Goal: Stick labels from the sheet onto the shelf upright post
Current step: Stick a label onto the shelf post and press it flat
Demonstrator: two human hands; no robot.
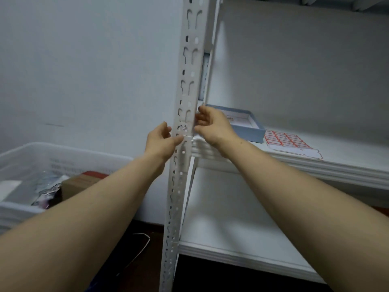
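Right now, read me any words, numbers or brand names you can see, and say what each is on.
Nothing can be read.
Label sheet: red-framed labels, print too small.
Card in the blue box: red marks, blurred.
White basket wall: faint marks, blurred.

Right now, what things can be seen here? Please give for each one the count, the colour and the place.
upright post: one, white, perforated, centre
shelf boards: two, white, right of the post
label sheet: one, white with red frames, on the upper board
box: one, light blue, open, on the upper board behind the right hand
crate: one, white, lower left
cardboard box: one, brown, in the crate
left hand: one, at the post's left edge
right hand: one, at the post's right edge
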